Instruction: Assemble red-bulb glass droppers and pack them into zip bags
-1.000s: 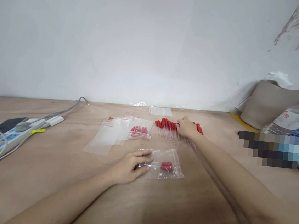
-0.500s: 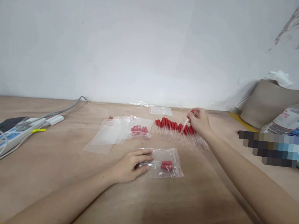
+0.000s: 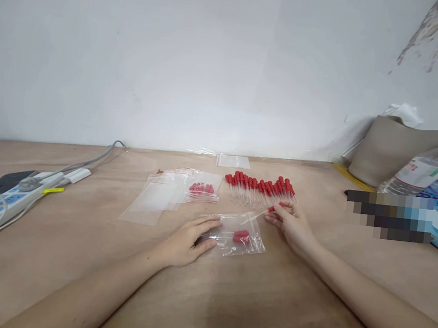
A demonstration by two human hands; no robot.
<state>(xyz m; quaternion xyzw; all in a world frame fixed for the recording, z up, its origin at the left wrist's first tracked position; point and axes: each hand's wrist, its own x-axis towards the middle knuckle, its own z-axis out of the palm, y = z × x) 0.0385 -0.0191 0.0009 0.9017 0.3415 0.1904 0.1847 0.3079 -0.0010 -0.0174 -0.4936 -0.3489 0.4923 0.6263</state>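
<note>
On the table in front of me lies a clear zip bag (image 3: 221, 245) with two red-bulbed glass droppers (image 3: 241, 234) inside. My left hand (image 3: 189, 239) is closed on its left end, fingers over the upper edge and thumb near the lower. My right hand (image 3: 294, 226) pinches another dropper (image 3: 273, 208) by its red bulb. This dropper's thin tip points left, at the bag's upper right edge; whether it is inside cannot be made out. Behind, a row of loose droppers (image 3: 254, 184) lies with red bulbs toward the wall.
Flat unfilled zip bags (image 3: 152, 199) overlap at the left, beside filled bags with red bulbs (image 3: 202, 188). A single bag (image 3: 234, 161) lies by the wall. A power strip (image 3: 15, 197) with cables is far left; a water bottle (image 3: 417, 172) and grey bin (image 3: 377, 149) stand right.
My right hand has come from the dropper row toward me, bringing one dropper to the bag's upper right edge. My left hand stays on the bag.
</note>
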